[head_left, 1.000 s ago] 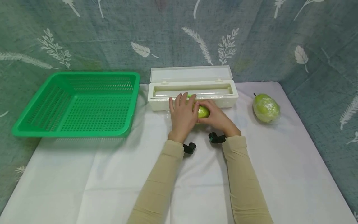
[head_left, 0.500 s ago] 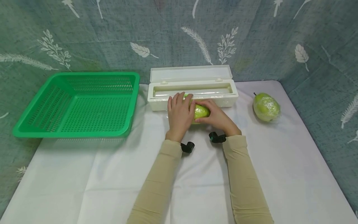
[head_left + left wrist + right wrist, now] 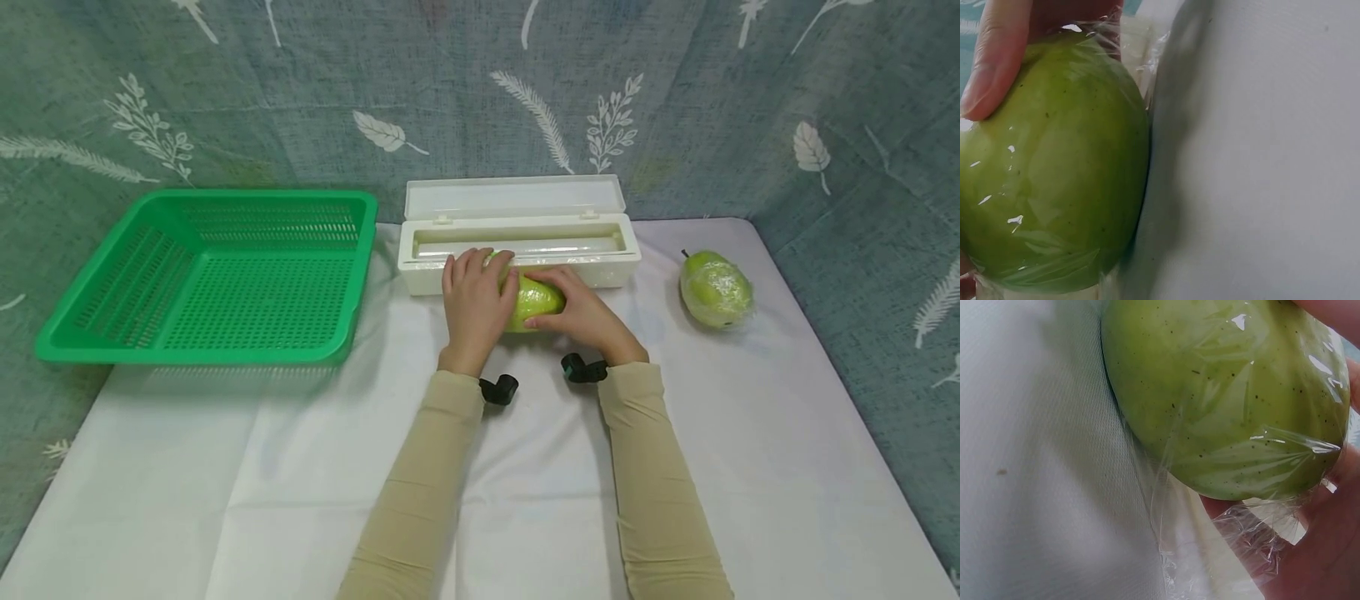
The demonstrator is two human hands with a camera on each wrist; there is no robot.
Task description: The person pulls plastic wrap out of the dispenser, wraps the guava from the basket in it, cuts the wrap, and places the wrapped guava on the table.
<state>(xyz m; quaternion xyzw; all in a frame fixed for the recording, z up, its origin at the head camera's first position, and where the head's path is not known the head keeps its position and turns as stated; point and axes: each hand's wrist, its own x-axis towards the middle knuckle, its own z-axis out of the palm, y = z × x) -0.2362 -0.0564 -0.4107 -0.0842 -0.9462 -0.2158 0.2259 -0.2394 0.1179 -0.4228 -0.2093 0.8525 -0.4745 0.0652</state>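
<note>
A green pear [image 3: 534, 302] under clear plastic wrap lies on the white cloth, right in front of the cling film box [image 3: 517, 242]. My left hand [image 3: 477, 310] holds its left end, the thumb pressing the wrapped skin in the left wrist view. Round the right end curl the thumb and fingers of my right hand [image 3: 585, 315]. Loose, crumpled plastic wrap [image 3: 1250, 534] bunches against the right palm in the right wrist view. The box's white lid [image 3: 513, 198] stands raised at the back, with a roll of film inside.
A second wrapped pear [image 3: 716, 289], stem showing, sits at the right on the white tablecloth [image 3: 750, 467]. To the left stands a green plastic basket [image 3: 339, 354]. A patterned grey-green curtain [image 3: 285, 92] hangs behind the table.
My left hand has slid a little to the left, so more of the pear shows between the hands. The right hand keeps nearly the same place.
</note>
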